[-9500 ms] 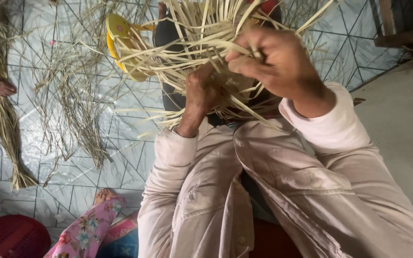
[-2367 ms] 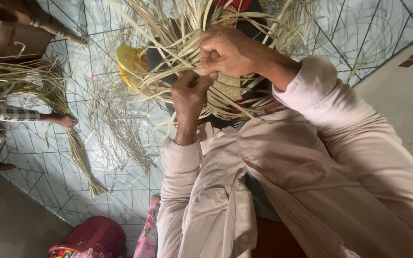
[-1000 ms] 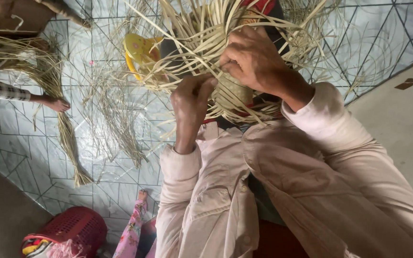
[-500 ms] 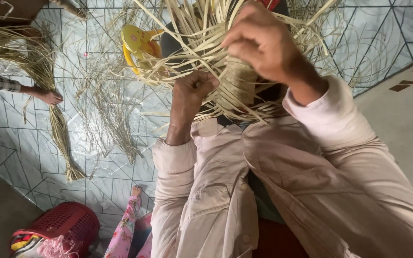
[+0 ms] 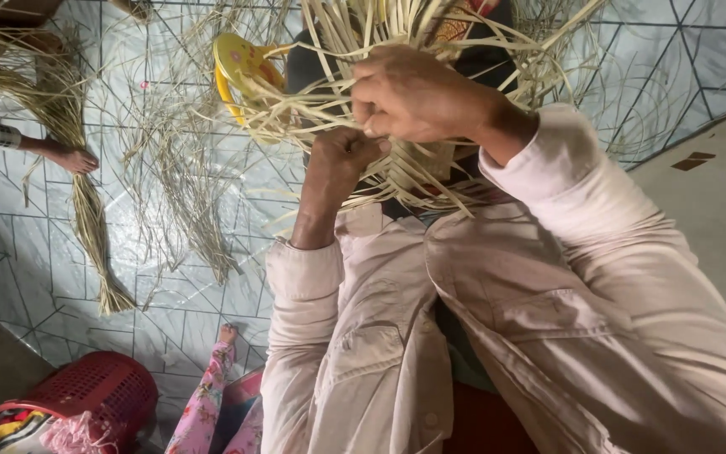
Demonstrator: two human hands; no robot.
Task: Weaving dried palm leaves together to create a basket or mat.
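Observation:
A half-woven piece of pale straw strips [image 5: 397, 168] rests on my lap, its loose ends fanning upward and to the sides. My left hand [image 5: 342, 160] is clenched on the woven part near its lower left. Just above it, my right hand [image 5: 409, 92] pinches several straw strips, fingers curled around them. The two hands almost touch. My light pink shirt sleeves fill the lower frame.
A yellow sandal [image 5: 241, 71] lies under the straw at upper left. Loose straw [image 5: 174, 176] and a tied bundle [image 5: 94, 227] cover the tiled floor. Another person's foot [image 5: 69, 157] rests at left. A red basket [image 5: 86, 395] and a floral-trousered leg [image 5: 203, 395] sit at bottom left.
My right hand has come down from the upper straw ends toward my left hand. The view has shifted slightly, and my left hand stays clenched on the weave.

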